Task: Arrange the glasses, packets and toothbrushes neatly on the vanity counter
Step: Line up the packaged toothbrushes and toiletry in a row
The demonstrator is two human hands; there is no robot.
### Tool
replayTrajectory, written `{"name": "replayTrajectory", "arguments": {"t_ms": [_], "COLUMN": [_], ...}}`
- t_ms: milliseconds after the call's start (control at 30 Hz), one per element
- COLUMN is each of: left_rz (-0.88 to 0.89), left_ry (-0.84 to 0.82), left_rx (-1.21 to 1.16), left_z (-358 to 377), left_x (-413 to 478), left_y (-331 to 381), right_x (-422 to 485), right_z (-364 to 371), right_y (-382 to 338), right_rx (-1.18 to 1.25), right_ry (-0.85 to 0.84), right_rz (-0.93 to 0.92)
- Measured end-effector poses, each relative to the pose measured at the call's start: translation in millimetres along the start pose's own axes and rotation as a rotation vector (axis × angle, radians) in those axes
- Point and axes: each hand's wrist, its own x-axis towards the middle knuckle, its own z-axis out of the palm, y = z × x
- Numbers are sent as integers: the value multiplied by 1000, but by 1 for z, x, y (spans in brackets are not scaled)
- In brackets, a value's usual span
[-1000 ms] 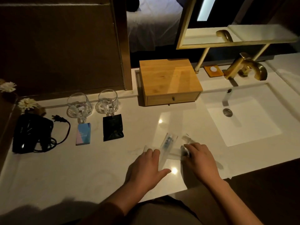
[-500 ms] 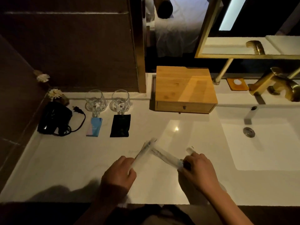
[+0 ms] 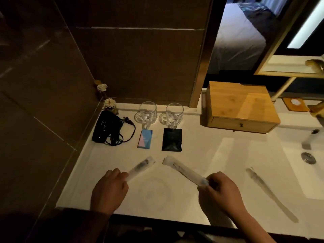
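Two wrapped toothbrushes are held low over the white tabletop (image 3: 201, 155), the left toothbrush (image 3: 140, 167) gripped at its near end by the closed left hand (image 3: 109, 190) and the right toothbrush (image 3: 184, 170) pinched by the closed fingers of the right hand (image 3: 220, 193), their far ends angled towards each other. Beyond them a blue packet (image 3: 145, 138) and a black packet (image 3: 172, 142) are laid side by side, each before one of two glasses (image 3: 147, 112) (image 3: 174, 114) at the dark tiled wall. A black hairdryer (image 3: 107, 128) is set in the left corner, a wooden drawer box (image 3: 240, 106) beside the sink (image 3: 301, 165), a bed seen beyond.
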Motion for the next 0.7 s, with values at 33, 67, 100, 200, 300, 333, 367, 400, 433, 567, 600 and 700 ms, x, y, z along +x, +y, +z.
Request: {"name": "replayTrajectory", "arguments": {"t_ms": [33, 67, 100, 200, 300, 333, 367, 400, 433, 567, 600, 700], "left_rz": [8, 15, 18, 43, 71, 66, 55, 46, 39, 25, 28, 34], "left_ry": [-18, -32, -37, -39, -19, -19, -24, -32, -36, -27, -22, -8], "left_rx": [-43, -88, -124, -155, -153, -158, -162, -160, -161, -218, -224, -204], "left_z": [3, 6, 8, 10, 13, 14, 15, 16, 17, 22, 23, 26], "left_x": [0, 0, 0, 3, 6, 6, 5, 5, 4, -3, -4, -6], "left_y": [-5, -9, -12, -19, -26, -28, -30, -32, -34, -45, -48, -54], "right_x": [-3, -6, -10, -20, -22, -20, -18, -16, -14, -12, -12, -16], "right_z": [6, 13, 19, 32, 37, 36, 34, 31, 28, 19, 19, 23], "right_y": [-9, -17, -23, -37, -47, -48, -48, -48, -48, -45, -43, -39], "right_rx": [13, 17, 24, 106, 192, 212, 231, 229, 204, 104, 120, 138], "right_ry": [8, 19, 29, 54, 24, 6, -15, -38, -55, 26, 46, 31], "right_rz": [25, 47, 67, 133, 208, 231, 253, 268, 267, 228, 242, 274]}}
